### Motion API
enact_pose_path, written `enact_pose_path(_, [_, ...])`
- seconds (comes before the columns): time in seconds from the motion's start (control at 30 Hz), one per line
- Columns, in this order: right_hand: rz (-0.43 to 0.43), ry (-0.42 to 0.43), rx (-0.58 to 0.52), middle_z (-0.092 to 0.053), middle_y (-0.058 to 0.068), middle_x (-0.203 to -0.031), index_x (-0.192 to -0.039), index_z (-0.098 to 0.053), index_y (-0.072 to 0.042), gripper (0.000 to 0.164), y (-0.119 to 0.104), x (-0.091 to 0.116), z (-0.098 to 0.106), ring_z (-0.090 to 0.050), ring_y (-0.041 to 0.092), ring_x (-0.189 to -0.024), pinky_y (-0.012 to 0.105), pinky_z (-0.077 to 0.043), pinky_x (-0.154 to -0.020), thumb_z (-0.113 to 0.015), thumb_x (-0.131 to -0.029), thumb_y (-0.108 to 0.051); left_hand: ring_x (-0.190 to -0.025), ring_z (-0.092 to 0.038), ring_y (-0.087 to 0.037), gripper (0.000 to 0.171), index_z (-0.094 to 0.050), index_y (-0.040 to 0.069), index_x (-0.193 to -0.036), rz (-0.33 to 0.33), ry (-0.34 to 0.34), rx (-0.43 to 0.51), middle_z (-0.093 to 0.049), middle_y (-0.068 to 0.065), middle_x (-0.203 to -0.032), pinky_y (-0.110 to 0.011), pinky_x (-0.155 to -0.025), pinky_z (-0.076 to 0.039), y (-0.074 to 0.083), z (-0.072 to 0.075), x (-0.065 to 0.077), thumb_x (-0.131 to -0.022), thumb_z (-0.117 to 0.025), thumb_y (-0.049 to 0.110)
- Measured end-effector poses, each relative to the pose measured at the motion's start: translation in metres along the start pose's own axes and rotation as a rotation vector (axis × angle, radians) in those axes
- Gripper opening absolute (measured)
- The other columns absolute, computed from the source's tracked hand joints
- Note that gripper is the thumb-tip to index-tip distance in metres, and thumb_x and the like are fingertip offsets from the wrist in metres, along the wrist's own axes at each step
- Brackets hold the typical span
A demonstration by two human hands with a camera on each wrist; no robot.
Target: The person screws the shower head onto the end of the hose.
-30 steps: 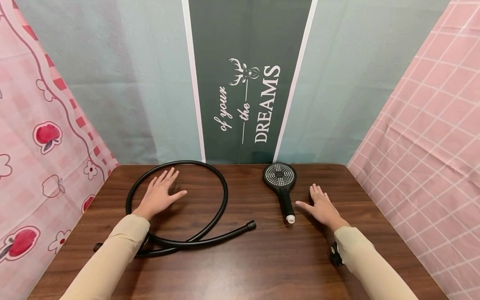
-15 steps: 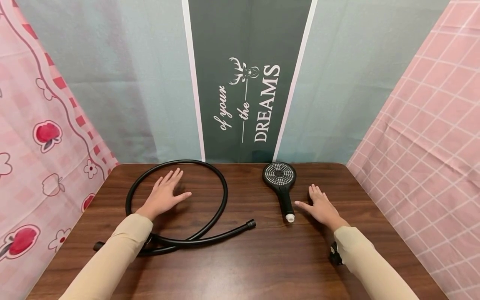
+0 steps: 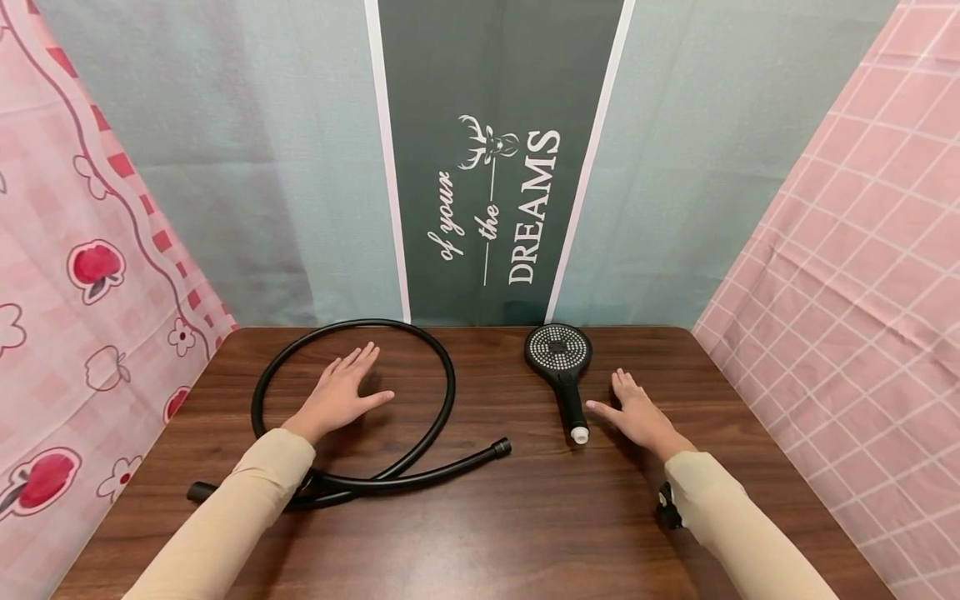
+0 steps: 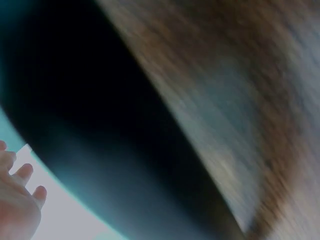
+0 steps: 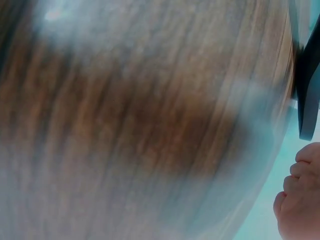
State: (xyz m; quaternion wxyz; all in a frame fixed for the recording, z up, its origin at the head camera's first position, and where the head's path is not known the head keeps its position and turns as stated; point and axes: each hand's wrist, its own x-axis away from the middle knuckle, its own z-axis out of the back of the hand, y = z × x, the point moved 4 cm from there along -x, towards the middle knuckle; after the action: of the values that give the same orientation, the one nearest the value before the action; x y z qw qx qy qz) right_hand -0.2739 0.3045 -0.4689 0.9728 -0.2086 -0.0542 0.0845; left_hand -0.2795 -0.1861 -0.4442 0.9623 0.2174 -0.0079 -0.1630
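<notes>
A black shower hose (image 3: pixel 452 377) lies in a large loop on the left of the table, one end (image 3: pixel 501 448) pointing right. Over that loop my left hand (image 3: pixel 335 400) is spread with straight fingers and holds nothing. A black shower head (image 3: pixel 558 350) rests face up right of centre, its white threaded tip (image 3: pixel 580 435) towards me. Just right of its handle is my right hand (image 3: pixel 642 418), fingers extended, nothing in it. In the left wrist view the hose (image 4: pixel 115 125) fills much of the picture, very close and blurred. The right wrist view shows part of the shower head (image 5: pixel 309 85) near my fingers.
The brown wooden table (image 3: pixel 480 533) runs back to a grey-green curtain (image 3: pixel 300 167) with a dark printed band. Pink patterned cloth (image 3: pixel 97 358) hangs on the left, pink checked cloth (image 3: pixel 862 275) on the right. A wrist camera (image 3: pixel 667 507) sits under my right sleeve.
My left hand has drifted right and slightly towards me above the hose loop. My right hand has shifted a little left towards the shower head's handle. Hose and shower head stay put.
</notes>
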Motion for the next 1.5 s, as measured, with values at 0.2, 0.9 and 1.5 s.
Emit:
enact_pose_path(0.2, [0.004,-0.013,0.000,-0.008,0.035,-0.161,-0.152,-0.015,0.015,0.099,-0.001,-0.002,-0.002,-0.006,0.052,-0.149,0.064,-0.009,-0.118,-0.047,-0.098,-0.062,-0.153,-0.017,-0.038,0.089,-0.021,0.008,-0.158,-0.020,0.001,0.000,-0.018,-0.016,-0.166,-0.061,-0.120,-0.009,0.006,-0.002,0.001,-0.094,-0.062,0.051])
enact_pose_path(0.9, [0.011,-0.065,-0.065,-0.006,0.032,-0.162,-0.153,-0.015,0.012,0.094,-0.008,0.002,-0.004,-0.005,0.048,-0.151,0.063,-0.008,-0.119,-0.041,-0.100,-0.061,-0.153,-0.019,-0.037,0.087,-0.023,0.007,-0.158,-0.102,-0.010,-0.007,-0.021,-0.014,-0.165,-0.059,-0.121,-0.011,0.035,-0.009,0.004,-0.093,-0.066,0.046])
enact_pose_path(1.5, [0.020,-0.088,-0.059,-0.011,0.028,-0.163,-0.154,-0.020,0.009,0.092,-0.025,0.001,-0.005,-0.010,0.045,-0.152,0.062,-0.012,-0.120,-0.039,-0.099,-0.064,-0.151,-0.025,-0.035,0.087,-0.022,0.007,-0.158,-0.158,-0.076,0.003,-0.021,-0.013,-0.166,-0.061,-0.118,-0.022,0.060,-0.021,0.012,-0.094,-0.063,0.049])
